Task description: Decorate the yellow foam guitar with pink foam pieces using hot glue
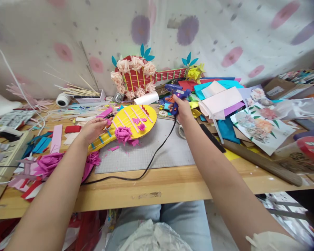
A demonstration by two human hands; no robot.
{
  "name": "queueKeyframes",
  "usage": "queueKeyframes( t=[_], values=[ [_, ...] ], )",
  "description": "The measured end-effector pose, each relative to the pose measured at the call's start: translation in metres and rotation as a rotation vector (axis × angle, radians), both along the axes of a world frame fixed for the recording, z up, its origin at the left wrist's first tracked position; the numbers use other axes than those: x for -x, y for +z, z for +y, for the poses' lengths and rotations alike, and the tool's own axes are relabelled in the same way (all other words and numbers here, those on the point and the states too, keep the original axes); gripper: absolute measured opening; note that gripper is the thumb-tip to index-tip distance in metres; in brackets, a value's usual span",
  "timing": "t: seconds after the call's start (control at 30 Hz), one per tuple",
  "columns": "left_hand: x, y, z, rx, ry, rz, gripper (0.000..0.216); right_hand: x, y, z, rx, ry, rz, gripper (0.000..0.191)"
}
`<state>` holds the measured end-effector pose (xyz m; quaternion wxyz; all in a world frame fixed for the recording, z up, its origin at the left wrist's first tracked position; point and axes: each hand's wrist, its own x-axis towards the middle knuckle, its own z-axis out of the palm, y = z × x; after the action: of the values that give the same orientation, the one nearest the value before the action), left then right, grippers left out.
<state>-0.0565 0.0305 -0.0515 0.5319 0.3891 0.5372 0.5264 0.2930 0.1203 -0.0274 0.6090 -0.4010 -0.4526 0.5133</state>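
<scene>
At centre frame, the right hand [182, 108] is wrapped around the handle of a blue hot glue gun [178, 92], whose black cord [146, 167] trails over the grey cutting mat [157, 150] on the wooden tabletop [172, 184]. Left of centre, the left hand [93, 129] pinches a small pink foam piece [109, 122] against the yellow guitar-shaped foam cutout [136, 118], just beside a pink paper flower [122, 133].

The grip of the blue plastic glue gun [178, 92] is covered by the right hand [182, 111], and the neck of the yellow paper guitar [151, 115] is partly hidden, it seems, under the left hand [94, 128].
</scene>
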Motion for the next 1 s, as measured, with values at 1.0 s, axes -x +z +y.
queueKeyframes(
  t=[1.0],
  values=[
    [-0.153, 0.037, 0.042, -0.143, -0.356, 0.766, 0.01, -0.016, -0.096, -0.074, 0.125, -0.047, -0.239, 0.038]
  ],
)
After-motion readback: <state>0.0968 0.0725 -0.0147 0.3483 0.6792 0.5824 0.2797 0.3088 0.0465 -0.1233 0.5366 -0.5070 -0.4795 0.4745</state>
